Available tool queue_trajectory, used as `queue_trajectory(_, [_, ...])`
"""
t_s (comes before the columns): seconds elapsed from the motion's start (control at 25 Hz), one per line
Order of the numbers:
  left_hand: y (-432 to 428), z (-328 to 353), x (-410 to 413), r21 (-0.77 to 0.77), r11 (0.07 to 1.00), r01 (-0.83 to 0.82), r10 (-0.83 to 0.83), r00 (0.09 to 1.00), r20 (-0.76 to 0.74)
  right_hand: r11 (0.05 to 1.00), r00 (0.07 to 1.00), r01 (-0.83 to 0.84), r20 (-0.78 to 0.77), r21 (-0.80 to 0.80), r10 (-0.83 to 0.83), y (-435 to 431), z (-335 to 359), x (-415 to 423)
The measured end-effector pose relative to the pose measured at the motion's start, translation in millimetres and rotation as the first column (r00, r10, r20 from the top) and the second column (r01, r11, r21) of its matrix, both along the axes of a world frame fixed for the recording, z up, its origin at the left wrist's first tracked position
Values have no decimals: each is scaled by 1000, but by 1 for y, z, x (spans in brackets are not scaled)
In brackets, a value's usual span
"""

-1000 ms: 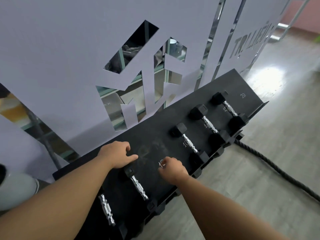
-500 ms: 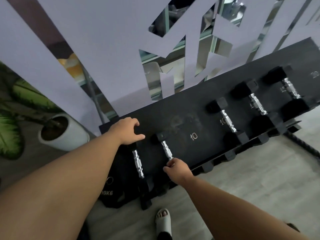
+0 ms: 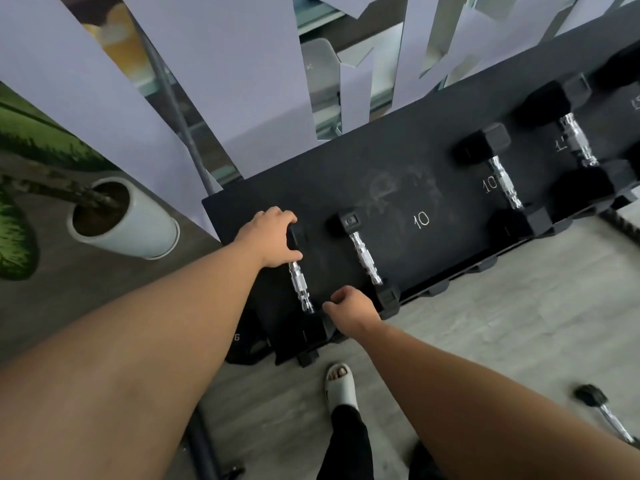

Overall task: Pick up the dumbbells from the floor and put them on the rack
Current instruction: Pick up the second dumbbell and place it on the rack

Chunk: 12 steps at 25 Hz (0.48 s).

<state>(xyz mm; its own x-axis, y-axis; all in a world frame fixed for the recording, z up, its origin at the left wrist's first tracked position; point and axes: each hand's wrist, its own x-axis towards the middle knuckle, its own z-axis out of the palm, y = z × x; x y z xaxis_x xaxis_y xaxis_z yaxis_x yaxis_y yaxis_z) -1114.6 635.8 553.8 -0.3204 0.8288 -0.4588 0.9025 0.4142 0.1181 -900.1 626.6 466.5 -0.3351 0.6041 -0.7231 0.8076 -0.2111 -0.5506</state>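
Observation:
A black sloped rack (image 3: 415,188) marked "10" carries several black hex dumbbells with chrome handles. My left hand (image 3: 273,239) is wrapped around the far head of the leftmost dumbbell (image 3: 299,285), which lies in its slot at the rack's left end. My right hand (image 3: 351,311) has its fingers curled at the rack's front edge, between that dumbbell's near head and the near head of the second dumbbell (image 3: 363,258); nothing shows inside it. Two more dumbbells (image 3: 504,181) (image 3: 576,138) rest further right. One dumbbell (image 3: 609,417) lies on the floor at the lower right.
A white plant pot (image 3: 121,220) with green leaves stands left of the rack. My foot in a white slipper (image 3: 341,386) is on the grey floor in front. A thick rope (image 3: 623,225) lies at the right. A black weight (image 3: 242,344) sits under the rack's left end.
The view has swung left and down. My left hand has closed over the leftmost dumbbell's far head. My right hand has slid left off the second dumbbell's handle end.

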Motion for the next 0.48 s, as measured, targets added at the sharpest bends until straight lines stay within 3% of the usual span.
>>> queue_trajectory(0.24, [4,-34,-11,-22,1000,14,-13,1000,18,965,952,241,218,-102,-214,-33,-28,-22])
queue_trajectory(0.36, [5,-48,-17,6,1000,15,-15,999,41,897,921,382,166,-221,-352,-43,-38,-28])
queue_trajectory(0.48, [4,-50,-28,33,999,25,-28,996,91,884,917,399,125,-244,-379,-43,-43,-34])
